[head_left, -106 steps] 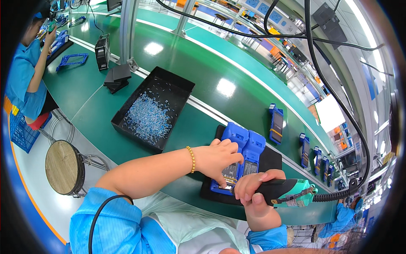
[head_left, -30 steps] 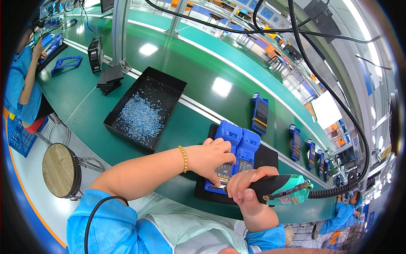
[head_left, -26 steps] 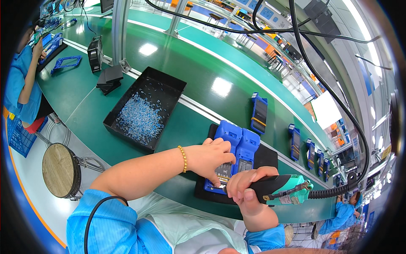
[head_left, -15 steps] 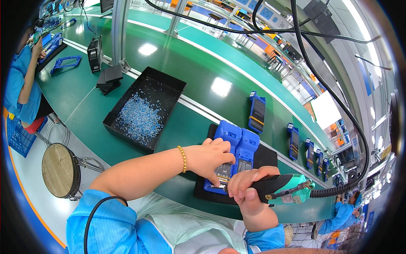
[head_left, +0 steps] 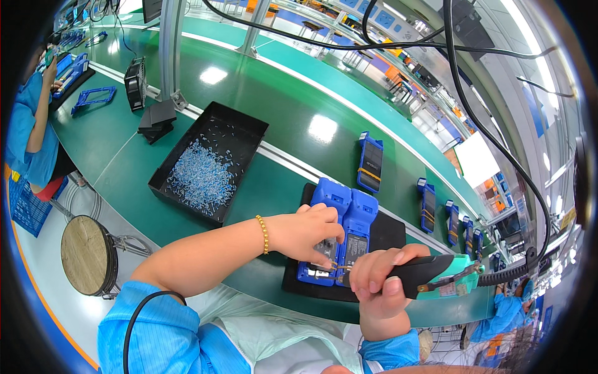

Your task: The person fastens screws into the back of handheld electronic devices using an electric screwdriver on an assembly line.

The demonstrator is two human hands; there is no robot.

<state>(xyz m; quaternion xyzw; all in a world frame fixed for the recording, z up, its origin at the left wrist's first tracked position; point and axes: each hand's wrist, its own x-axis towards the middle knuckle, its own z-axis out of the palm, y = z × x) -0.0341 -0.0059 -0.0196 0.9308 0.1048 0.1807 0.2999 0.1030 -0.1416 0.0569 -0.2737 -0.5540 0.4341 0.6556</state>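
Electric screwdriver (head_left: pixel 430 276) lengthwise, tip leftward

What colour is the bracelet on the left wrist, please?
Gold, a beaded bracelet; the head view shows it.

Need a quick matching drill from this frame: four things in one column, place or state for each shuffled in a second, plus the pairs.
1. left hand
2. right hand
3. black tray
4. round stool

A. on the floor, left of the bench
B. holds small pale blue parts
C. grips a black power screwdriver
D. fingers rest on an opened blue handheld unit

Pairs: 1-D, 2-C, 3-B, 4-A
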